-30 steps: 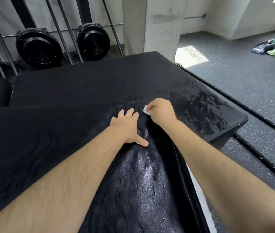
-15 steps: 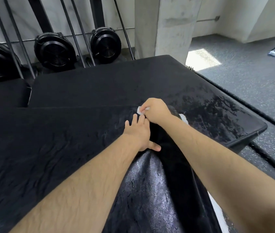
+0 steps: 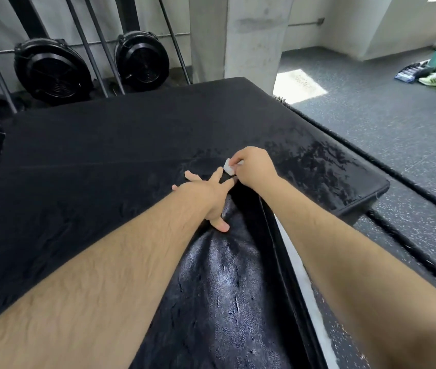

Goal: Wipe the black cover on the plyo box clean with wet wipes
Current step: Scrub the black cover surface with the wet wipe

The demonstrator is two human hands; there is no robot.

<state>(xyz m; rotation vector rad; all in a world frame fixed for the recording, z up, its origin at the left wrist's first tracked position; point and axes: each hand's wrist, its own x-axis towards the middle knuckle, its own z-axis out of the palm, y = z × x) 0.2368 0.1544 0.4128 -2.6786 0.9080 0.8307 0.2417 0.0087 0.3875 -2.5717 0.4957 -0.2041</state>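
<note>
Two bare forearms reach out over the black cover [image 3: 225,288], whose nearest part rises in a glossy, pebbled fold. A pale strip of what looks like the plyo box [image 3: 300,278] beneath shows just to its right.

At the top of the fold the left hand [image 3: 206,194] presses flat on the cover, fingers straight and fanned apart, thumb stretched back toward the camera. A second ago those fingers lay close together and apart from the other hand; now they have spread, and the forefinger reaches right up to it.

Just beyond, the right hand [image 3: 255,169] stays at the same ridge, fingers curled, pinching a small white wet wipe [image 3: 229,167] against the cover, with only a corner of the wipe showing. The wipe has barely travelled, so the work appears to be concentrated on one stubborn spot along the crease. The wider spread probably serves to hold the loose material taut for the rubbing.

To the right a wet sheen [image 3: 331,166] marks a stretch of the lower black platform [image 3: 145,129], apparently already wiped; its left side looks dry.

Behind stand two round black fans [image 3: 52,73], a concrete pillar [image 3: 254,35] and speckled rubber flooring [image 3: 371,121].
</note>
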